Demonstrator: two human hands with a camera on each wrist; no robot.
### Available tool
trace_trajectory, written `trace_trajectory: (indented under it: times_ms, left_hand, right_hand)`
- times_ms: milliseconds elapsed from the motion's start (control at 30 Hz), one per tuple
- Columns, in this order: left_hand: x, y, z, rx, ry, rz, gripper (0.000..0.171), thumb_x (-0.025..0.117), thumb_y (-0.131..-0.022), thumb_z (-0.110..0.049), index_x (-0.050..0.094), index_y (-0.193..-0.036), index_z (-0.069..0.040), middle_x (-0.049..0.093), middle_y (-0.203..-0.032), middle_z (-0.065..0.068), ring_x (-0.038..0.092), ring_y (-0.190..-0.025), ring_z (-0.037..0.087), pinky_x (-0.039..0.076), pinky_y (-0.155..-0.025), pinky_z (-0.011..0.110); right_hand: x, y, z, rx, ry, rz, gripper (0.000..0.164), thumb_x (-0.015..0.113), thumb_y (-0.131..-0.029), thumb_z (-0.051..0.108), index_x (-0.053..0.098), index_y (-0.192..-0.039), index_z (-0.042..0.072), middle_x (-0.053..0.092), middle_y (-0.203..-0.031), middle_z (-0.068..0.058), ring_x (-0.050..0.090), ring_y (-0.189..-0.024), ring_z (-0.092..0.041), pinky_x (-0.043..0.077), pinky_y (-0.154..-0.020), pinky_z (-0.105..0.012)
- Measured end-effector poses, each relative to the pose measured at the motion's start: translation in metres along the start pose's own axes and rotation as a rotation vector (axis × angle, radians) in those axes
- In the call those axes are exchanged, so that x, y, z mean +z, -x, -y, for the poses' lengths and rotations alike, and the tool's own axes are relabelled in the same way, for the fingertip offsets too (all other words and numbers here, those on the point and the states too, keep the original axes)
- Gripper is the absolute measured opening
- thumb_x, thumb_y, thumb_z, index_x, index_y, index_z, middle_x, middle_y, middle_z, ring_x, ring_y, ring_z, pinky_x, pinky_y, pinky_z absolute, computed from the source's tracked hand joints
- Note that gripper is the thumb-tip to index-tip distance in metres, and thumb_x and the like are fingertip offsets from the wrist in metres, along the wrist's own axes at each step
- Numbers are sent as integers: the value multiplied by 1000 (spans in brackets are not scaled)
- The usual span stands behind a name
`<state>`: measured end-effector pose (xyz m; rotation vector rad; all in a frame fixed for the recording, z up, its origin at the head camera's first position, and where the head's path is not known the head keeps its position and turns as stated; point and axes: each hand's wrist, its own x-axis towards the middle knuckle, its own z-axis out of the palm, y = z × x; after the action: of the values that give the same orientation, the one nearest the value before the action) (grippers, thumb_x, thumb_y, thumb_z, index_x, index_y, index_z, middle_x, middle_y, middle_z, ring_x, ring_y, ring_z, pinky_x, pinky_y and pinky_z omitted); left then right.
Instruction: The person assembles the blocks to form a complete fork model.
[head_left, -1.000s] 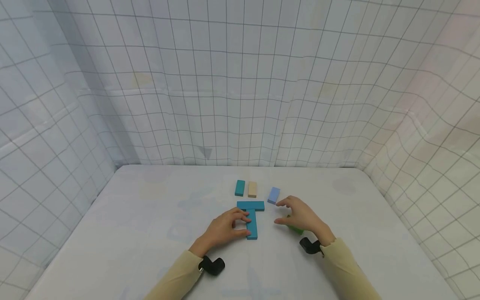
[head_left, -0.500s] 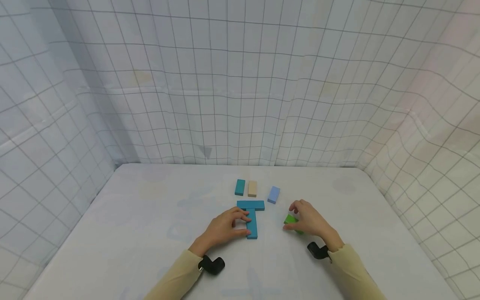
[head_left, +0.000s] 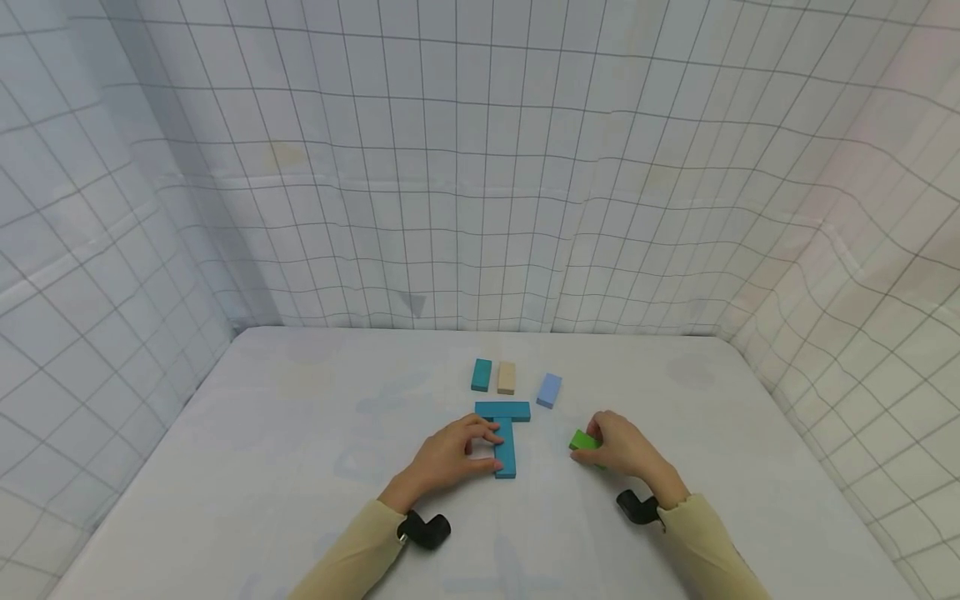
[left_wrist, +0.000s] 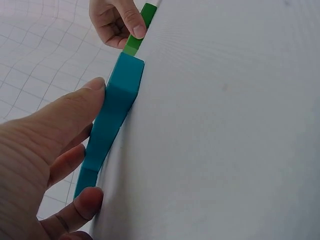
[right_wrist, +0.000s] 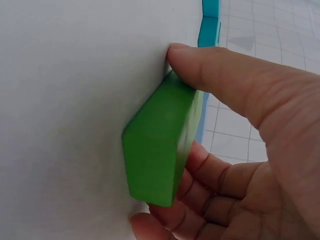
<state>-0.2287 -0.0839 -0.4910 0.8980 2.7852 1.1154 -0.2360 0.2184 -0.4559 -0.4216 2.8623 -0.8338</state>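
Two long blue blocks lie as a T on the table. The far blue block (head_left: pixel 502 411) runs crosswise; the near blue block (head_left: pixel 506 454) points toward the person. My left hand (head_left: pixel 448 454) holds the near block along its left side, thumb by the near end and fingers farther up. In the left wrist view the thumb touches the near block (left_wrist: pixel 112 105), with curled fingers past it. To the right, my right hand (head_left: pixel 618 446) grips a green block (head_left: pixel 582 441) between thumb and fingers. The right wrist view has the green block (right_wrist: pixel 152 160) low against the table, its thumb on one side.
Behind the T lie a teal block (head_left: pixel 482 375), a beige block (head_left: pixel 506 377) and a tilted light blue block (head_left: pixel 549 390). The white table (head_left: pixel 337 392) ends at a checked cloth (head_left: pixel 480 208) hung at the back and both sides. A black wrist camera (head_left: pixel 425 531) sits on the left wrist.
My right hand has moved right and toward the person, from near the light blue block to the green block, and its fingers have closed round it. The left hand stays put.
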Motion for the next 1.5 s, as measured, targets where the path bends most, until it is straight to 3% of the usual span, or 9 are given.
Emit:
trace_trajectory:
  times_ms: [167,733,1067,1267,1500]
  left_hand:
    - [0,0,1,0,4,-1,34,72,-82,-44,70,-110,-26,55,-128,-11,49,-71,5,42,-60,24]
    - [-1,2,-1,15,1,-12,33,72,-83,-43,69,-110,-24,55,-128,-9,48,-69,5,41,-58,24]
    - [-1,1,-3,19,4,-9,33,72,-83,-42,69,-110,-23,56,-128,-8,49,-70,7,42,-59,24]
    - [-1,1,-2,19,11,-13,33,72,-83,-41,70,-111,-23,56,-128,-8,50,-71,8,42,-60,24]
    - [-1,0,-1,25,7,-16,34,72,-83,-42,70,-110,-23,56,-128,-8,50,-71,8,42,-59,23]
  right_hand:
    - [1,0,0,3,1,-9,33,83,-74,23,56,-82,5,50,-75,-1,45,-67,-15,40,-58,-30]
    - [15,0,19,-103,8,-25,36,84,-73,27,52,-80,11,47,-68,3,43,-61,-11,36,-54,-25]
    - [27,4,38,-188,-4,17,37,83,-73,31,53,-79,11,48,-69,3,42,-62,-11,36,-54,-25]
    - [34,8,47,-219,4,79,35,80,-76,33,53,-81,12,49,-69,3,43,-62,-9,38,-54,-25]
    - [41,10,55,-231,15,92,33,80,-76,32,55,-82,12,48,-69,5,42,-61,-7,37,-53,-24]
